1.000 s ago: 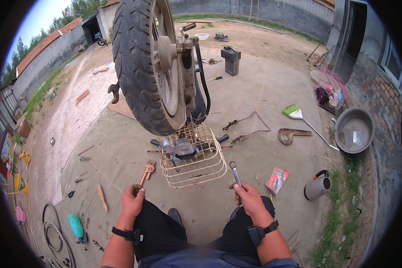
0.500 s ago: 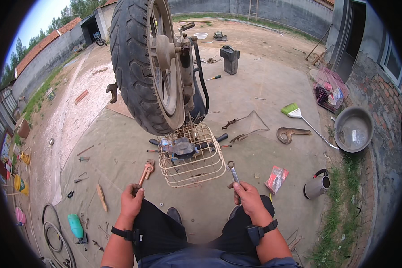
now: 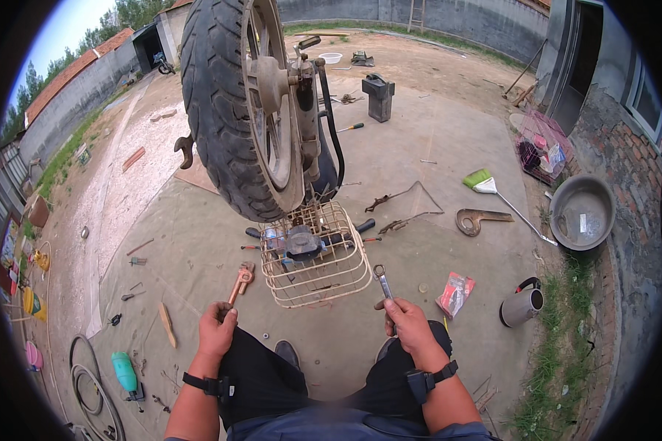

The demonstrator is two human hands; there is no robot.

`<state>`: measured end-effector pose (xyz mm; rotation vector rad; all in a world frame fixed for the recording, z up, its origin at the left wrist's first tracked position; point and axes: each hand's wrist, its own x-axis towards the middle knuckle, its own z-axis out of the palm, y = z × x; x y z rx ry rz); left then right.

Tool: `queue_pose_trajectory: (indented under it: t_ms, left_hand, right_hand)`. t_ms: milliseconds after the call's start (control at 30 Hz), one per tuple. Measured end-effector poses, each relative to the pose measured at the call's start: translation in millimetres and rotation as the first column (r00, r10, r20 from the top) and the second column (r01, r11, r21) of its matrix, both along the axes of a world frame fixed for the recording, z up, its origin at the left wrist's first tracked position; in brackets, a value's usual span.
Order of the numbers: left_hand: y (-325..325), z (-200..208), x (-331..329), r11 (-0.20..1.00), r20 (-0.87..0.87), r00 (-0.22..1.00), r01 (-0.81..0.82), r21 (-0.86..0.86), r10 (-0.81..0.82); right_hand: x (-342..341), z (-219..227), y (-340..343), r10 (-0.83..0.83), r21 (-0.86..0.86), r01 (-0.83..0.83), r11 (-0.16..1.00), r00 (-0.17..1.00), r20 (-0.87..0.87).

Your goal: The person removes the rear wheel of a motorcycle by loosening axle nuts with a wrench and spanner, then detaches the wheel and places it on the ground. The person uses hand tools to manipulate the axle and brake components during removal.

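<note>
My left hand [image 3: 218, 328] is closed round the handle of a reddish pipe wrench [image 3: 243, 279], its jaw pointing up and away from me. In my right hand [image 3: 407, 323] is a silver wrench [image 3: 383, 281] with a ring-shaped end, also held upright. Both hands are over my knees, apart from each other. Ahead of them stands an upturned two-wheeler, its black tyre [image 3: 217, 110] raised and its cream wire basket [image 3: 324, 294] low against the ground. Neither wrench touches the wheel or its hub [image 3: 270, 82].
To the right lie a red packet [image 3: 456, 295], a grey kettle-like jug [image 3: 521, 307], a curved metal part [image 3: 484, 220], a green-headed broom [image 3: 480, 181] and a large grey basin [image 3: 582, 212]. On the left are a wooden stick [image 3: 168, 325], a teal bottle [image 3: 125, 372] and a coiled hose [image 3: 88, 382].
</note>
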<state>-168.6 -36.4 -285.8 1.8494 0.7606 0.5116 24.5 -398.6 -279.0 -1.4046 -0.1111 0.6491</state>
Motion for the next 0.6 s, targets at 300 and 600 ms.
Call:
queue_pose_trajectory:
  t_ms: [300, 600]
  left_hand:
    - [0.8, -0.5, -0.4, 1.000, 0.003, 1.000, 0.000, 0.001, 0.000]
    - [-1.6, 3.3, 0.4, 1.000, 0.006, 1.000, -0.004, -0.020, 0.004]
  right_hand:
    - [-0.2, 1.5, 0.6, 0.000, 0.015, 0.000, 1.000, 1.000, -0.022]
    - [-0.5, 0.2, -1.2, 0.003, 0.016, -0.003, 1.000, 1.000, -0.010]
